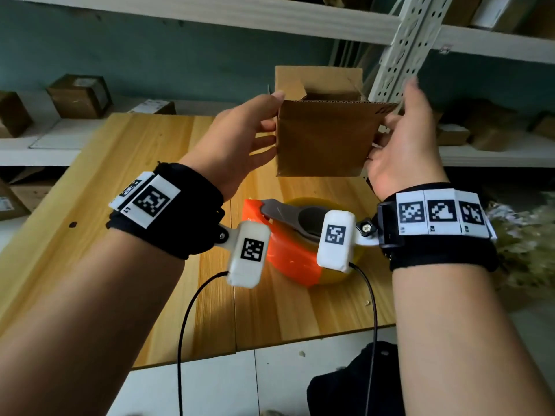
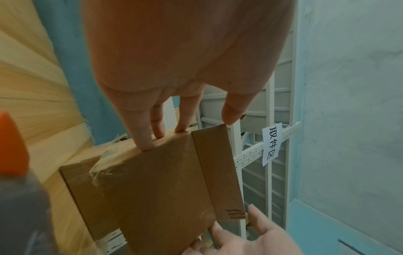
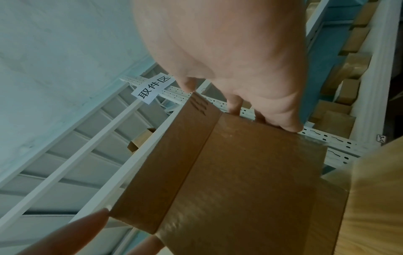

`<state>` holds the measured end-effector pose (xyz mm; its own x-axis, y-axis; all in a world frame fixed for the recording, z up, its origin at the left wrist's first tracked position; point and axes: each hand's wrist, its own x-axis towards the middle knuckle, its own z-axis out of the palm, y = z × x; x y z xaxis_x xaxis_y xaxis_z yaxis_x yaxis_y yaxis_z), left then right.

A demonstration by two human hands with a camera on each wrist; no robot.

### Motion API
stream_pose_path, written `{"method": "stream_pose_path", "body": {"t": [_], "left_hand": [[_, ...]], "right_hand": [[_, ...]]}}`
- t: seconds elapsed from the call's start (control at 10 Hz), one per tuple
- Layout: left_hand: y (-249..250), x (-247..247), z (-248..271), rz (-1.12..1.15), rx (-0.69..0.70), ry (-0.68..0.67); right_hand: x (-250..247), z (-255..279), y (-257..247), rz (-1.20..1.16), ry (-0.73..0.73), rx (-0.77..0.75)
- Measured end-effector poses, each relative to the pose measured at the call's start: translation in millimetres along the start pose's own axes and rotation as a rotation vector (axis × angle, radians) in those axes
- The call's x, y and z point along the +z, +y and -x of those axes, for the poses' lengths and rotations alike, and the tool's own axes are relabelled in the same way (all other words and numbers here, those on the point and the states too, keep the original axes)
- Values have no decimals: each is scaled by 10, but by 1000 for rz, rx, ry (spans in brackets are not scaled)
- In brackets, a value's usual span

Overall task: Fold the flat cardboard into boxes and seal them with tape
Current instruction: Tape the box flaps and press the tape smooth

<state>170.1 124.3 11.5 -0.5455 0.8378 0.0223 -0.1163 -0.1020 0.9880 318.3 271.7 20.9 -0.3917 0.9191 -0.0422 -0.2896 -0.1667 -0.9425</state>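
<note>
I hold a small brown cardboard box [image 1: 324,142] in the air above the wooden table [image 1: 135,163], between both hands. Its top is up and not closed: the far flap stands upright, and the near flap continues the front wall. Clear tape shows along its lower end in the left wrist view [image 2: 104,160]. My left hand [image 1: 270,124] presses straight fingers against the box's left side, thumb tip at the near flap's corner. My right hand [image 1: 386,136] grips the right side, thumb on the flap corner, fingers curled under, index finger raised. An orange tape dispenser [image 1: 288,253] lies on the table below my wrists.
A white perforated rack upright [image 1: 402,46] rises just behind the box. Shelves at the back hold several cardboard parcels [image 1: 79,96]. A black bag [image 1: 354,385] sits on the floor past the table's near edge. Camera cables [image 1: 186,325] hang from both wrists.
</note>
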Motion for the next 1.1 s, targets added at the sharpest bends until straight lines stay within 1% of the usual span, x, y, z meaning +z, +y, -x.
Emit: {"method": "stream_pose_path", "body": {"t": [0.1, 0.2, 0.3, 0.4, 0.5, 0.6, 0.7, 0.8, 0.9, 1.0, 1.1], "left_hand": [[-43, 26, -10, 62, -63, -21], [-76, 10, -32, 198, -163, -63], [-101, -3, -58, 280, -236, -53], [-122, 6, -82, 320, -267, -12], [-141, 21, -77, 355, -330, -10], [-159, 10, -99, 365, -366, -10], [-169, 15, -127, 395, -391, -1], [-174, 6, -130, 418, -417, -37], [-154, -15, -93, 378, -436, -31], [-134, -34, -59, 380, -410, 9], [-86, -60, -26, 393, -365, 12]], "right_hand": [[-37, -34, 15, 23, 8, 25], [-111, -62, 16, 45, 49, 78], [-182, -50, 30, 80, 40, 167], [-175, 41, 18, 9, 14, 277], [-161, 108, 14, 26, -32, 363], [-260, 37, 35, 41, -57, 419], [-362, -21, 45, -77, -72, 426], [-383, -34, 45, -162, -50, 398], [-382, -46, 38, -128, -40, 374], [-413, -95, 42, -27, -39, 350], [-455, -133, 6, 27, 8, 269]]}}
